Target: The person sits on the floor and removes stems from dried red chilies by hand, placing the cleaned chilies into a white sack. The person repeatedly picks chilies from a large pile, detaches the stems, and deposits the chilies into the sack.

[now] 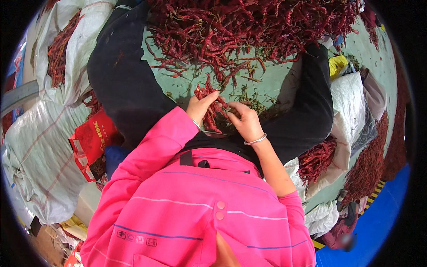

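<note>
A bunch of dried red chilies [210,115] is gripped in my left hand [201,106], its thumb lying across the top. At the bunch's right side, my right hand [246,120] has thumb and fingertips pinched close together at a chili; whether they hold it is too small to tell. Beyond both hands a large heap of dried red chilies [247,26] spreads over the pale green floor [277,75]. Loose stems and green-brown bits [253,98] lie just past my right hand, between my legs.
On the left stand a white woven sack [85,46] with chilies inside, another white sack [40,157] and a red printed bag [95,133]. To the right are an open sack of chilies [318,157] and a long chili pile [367,167]. Another person [343,230] is at lower right.
</note>
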